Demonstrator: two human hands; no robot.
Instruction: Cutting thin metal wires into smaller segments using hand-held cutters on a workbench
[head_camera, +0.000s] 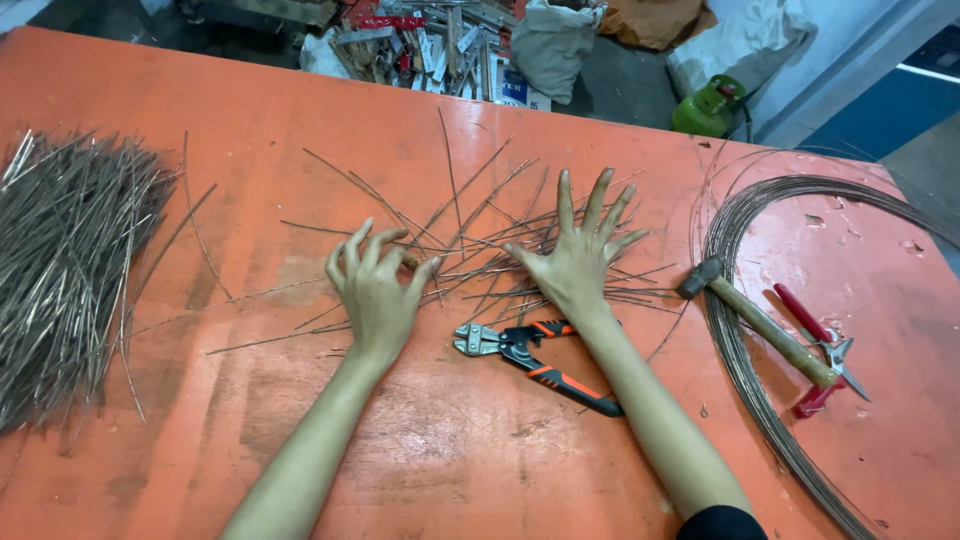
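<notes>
Several thin cut wire rods (470, 225) lie scattered and crossed in the middle of the orange table (250, 120). My left hand (373, 285) rests palm down on their left part, fingers bent and spread. Over their right part my right hand (580, 255) lies flat with fingers apart. Neither hand grips anything. A bolt cutter with orange and black handles (530, 362) lies just below my hands, under my right wrist.
A big heap of cut wire rods (60, 270) lies at the table's left. A coil of wire (760, 300) sits at the right with a wooden-handled hammer (755, 320) and red-handled snips (820, 350) on it. Sacks, scrap and a green gas cylinder (708, 105) stand beyond the far edge.
</notes>
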